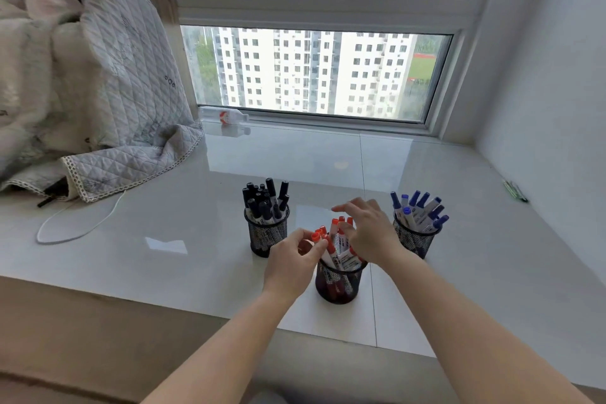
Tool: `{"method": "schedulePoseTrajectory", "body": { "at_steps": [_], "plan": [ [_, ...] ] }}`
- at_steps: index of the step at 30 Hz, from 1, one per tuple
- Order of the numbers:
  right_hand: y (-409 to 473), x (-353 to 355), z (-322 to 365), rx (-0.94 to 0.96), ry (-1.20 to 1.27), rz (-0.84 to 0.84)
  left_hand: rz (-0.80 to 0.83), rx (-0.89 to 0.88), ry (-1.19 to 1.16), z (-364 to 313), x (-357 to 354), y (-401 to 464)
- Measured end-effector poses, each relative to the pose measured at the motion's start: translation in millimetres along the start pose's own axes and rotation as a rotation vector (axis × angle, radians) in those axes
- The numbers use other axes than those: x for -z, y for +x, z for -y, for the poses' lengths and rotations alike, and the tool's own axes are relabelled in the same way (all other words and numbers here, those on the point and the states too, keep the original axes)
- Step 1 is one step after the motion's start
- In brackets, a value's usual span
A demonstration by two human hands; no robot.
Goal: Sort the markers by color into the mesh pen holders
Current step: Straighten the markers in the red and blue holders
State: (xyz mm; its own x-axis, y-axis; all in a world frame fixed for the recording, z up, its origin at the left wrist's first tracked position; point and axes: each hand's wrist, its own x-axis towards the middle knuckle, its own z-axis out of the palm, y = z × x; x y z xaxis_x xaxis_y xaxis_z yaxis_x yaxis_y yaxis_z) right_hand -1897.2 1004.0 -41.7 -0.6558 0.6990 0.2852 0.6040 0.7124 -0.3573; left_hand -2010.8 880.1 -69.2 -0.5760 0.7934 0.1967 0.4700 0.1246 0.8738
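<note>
Three black mesh pen holders stand on the glossy white sill. The left holder (266, 239) is full of black markers (265, 198). The right holder (414, 239) carries blue markers (418, 208). The near middle holder (339, 284) contains red markers (334, 241). My left hand (290, 264) pinches the red caps at the left side of that bunch. My right hand (369, 233) rests on the bunch's right side, fingers spread, index finger pointing left above the caps. Whether the right hand grips a marker is hidden.
A quilted grey blanket (131, 108) and bedding pile up at the left. A white cable (75, 226) loops beside it. A plastic bottle (226, 116) lies by the window. A small green-black object (515, 191) sits near the right wall. The sill's front edge (164, 303) runs close.
</note>
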Motion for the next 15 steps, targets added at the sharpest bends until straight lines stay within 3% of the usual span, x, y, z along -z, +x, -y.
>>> {"method": "schedulePoseTrajectory", "body": {
  "at_steps": [4,7,11,15],
  "plan": [
    [15.8,5.0,2.1,-0.015,-0.056,0.222,-0.044,0.008,-0.024,-3.7,7.1,5.5],
    [20.3,5.4,4.0,-0.065,-0.048,0.296,-0.081,0.015,-0.034,-5.0,12.5,12.0],
    [22.6,8.6,4.3,-0.118,0.037,0.293,-0.178,-0.003,-0.102,-7.7,21.5,17.7],
    [20.1,20.0,8.0,-0.133,0.162,0.133,-0.338,0.045,-0.178,-6.4,34.0,25.4]
  ]
}}
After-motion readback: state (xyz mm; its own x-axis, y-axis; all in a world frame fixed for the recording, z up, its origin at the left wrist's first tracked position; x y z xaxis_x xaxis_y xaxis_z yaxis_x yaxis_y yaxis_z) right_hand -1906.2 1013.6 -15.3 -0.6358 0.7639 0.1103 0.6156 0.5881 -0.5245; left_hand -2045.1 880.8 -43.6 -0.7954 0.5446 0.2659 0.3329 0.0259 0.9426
